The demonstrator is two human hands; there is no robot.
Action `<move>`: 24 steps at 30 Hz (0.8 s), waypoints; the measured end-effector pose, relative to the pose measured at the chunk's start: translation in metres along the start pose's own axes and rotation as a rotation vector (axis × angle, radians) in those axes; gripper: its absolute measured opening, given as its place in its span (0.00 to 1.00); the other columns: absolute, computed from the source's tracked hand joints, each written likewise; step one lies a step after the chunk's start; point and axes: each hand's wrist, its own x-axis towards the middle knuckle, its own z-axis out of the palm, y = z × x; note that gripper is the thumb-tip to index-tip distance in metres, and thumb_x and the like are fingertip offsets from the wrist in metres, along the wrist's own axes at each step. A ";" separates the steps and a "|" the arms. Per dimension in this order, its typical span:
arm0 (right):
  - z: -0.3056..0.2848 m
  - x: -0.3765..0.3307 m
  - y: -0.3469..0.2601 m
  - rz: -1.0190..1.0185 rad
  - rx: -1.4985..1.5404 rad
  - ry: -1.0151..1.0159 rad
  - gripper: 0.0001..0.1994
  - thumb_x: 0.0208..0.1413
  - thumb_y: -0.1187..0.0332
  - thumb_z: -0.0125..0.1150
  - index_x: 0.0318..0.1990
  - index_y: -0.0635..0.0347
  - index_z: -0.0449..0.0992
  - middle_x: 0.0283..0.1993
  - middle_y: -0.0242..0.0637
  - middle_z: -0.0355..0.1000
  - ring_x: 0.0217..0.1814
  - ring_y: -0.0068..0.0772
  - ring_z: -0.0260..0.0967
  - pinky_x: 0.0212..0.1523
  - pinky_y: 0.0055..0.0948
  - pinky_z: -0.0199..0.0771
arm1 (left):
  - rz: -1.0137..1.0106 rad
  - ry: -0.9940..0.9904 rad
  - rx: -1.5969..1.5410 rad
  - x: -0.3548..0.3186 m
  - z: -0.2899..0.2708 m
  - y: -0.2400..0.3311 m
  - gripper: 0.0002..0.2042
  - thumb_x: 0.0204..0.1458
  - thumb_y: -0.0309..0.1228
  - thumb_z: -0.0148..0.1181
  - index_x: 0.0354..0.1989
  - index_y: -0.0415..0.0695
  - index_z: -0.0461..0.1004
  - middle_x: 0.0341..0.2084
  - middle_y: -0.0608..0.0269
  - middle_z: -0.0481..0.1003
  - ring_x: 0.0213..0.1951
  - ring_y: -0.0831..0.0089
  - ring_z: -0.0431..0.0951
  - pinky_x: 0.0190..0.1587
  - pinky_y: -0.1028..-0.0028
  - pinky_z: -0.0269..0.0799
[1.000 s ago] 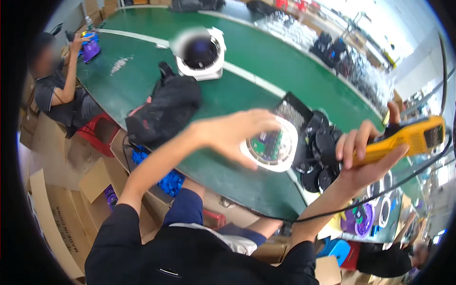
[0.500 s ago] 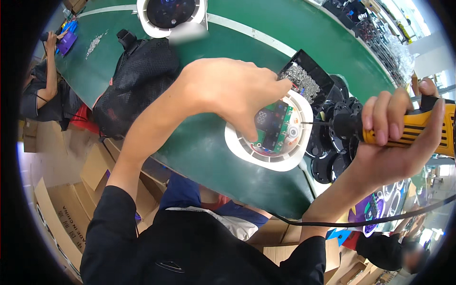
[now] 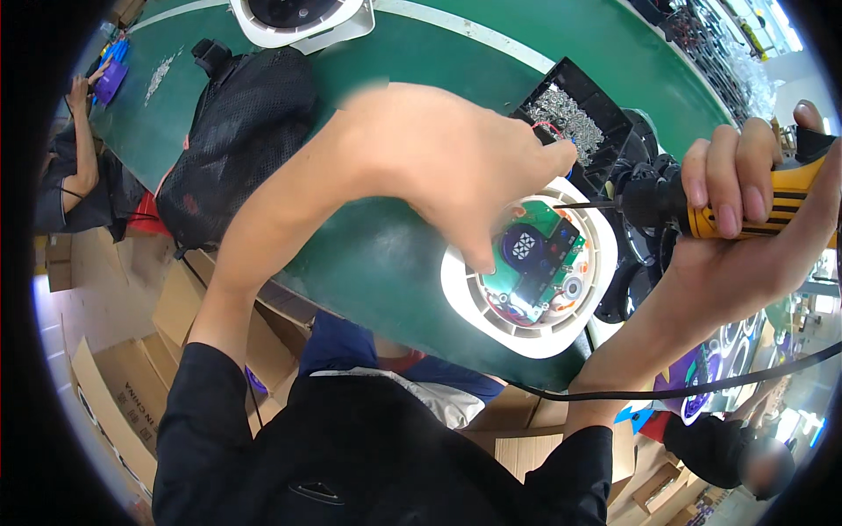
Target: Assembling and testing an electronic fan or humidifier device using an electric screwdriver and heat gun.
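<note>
My left hand [image 3: 447,167] grips a round white plastic housing [image 3: 463,302] from its far left side. Its thumb lies along the inner left part, while the other fingers reach over the far rim. Inside the housing lies a green circuit board [image 3: 503,279] with a dark display panel and wires around it. My right hand [image 3: 732,206] is wrapped round a yellow and black electric screwdriver [image 3: 653,202]. The thin bit points left, its tip over the far part of the board; whether it touches a screw I cannot tell.
Beyond the housing is a black tray of small screws [image 3: 566,114]. Several black round parts [image 3: 627,294] lie under the screwdriver. A black mesh bag [image 3: 246,149] and another white housing [image 3: 338,26] are on the green table. The screwdriver's cable [image 3: 649,394] crosses my right forearm. A co-worker sits far left.
The housing has shifted right and nearer with my left hand, and its board sits at a different angle. The screwdriver tip has gone from the housing's right side to the board's far part.
</note>
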 end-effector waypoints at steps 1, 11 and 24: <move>0.005 0.000 0.000 -0.001 0.001 -0.013 0.16 0.65 0.53 0.46 0.45 0.57 0.64 0.15 0.28 0.56 0.11 0.23 0.53 0.21 0.28 0.65 | 0.020 0.036 0.012 -0.004 0.001 -0.002 0.39 0.34 0.38 0.74 0.53 0.35 0.60 0.33 0.43 0.75 0.39 0.44 0.77 0.38 0.59 0.72; 0.021 0.003 0.005 0.019 0.104 -0.088 0.17 0.65 0.50 0.44 0.40 0.56 0.64 0.14 0.27 0.56 0.11 0.22 0.53 0.19 0.27 0.64 | 0.077 0.078 0.018 0.001 0.004 -0.009 0.34 0.32 0.36 0.74 0.45 0.36 0.60 0.24 0.46 0.74 0.32 0.45 0.77 0.30 0.61 0.71; 0.029 0.007 0.008 0.026 0.233 -0.190 0.20 0.64 0.46 0.42 0.34 0.55 0.64 0.13 0.27 0.55 0.10 0.21 0.53 0.17 0.27 0.63 | -0.015 0.008 0.076 -0.001 -0.003 0.001 0.32 0.34 0.34 0.74 0.47 0.30 0.67 0.32 0.52 0.80 0.39 0.56 0.81 0.37 0.63 0.76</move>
